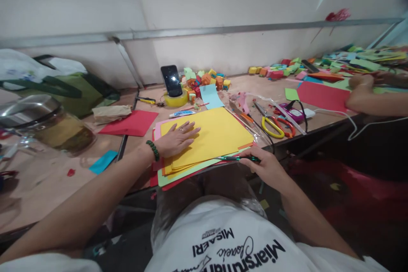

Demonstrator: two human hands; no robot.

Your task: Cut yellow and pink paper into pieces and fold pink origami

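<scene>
A stack of coloured paper [207, 138] with yellow sheets on top lies at the table's front edge. Green, red and pink sheets stick out beneath the yellow ones. My left hand [179, 138] rests flat on the yellow paper's left part, fingers stretched out, a green bead bracelet at the wrist. At the stack's front right corner, my right hand [263, 163] is closed round a slim dark pen [234, 158] with green trim. The pen points left along the paper's near edge. A light blue sheet [211, 96] lies behind the stack.
Yellow-handled scissors [272, 127] and orange-handled scissors [287, 127] lie right of the stack. A phone [171, 80] leans on a tape roll [176, 100] near folded paper cubes [207, 80]. A glass jar [60, 131] stands left. Another person's hands [361, 89] work at far right.
</scene>
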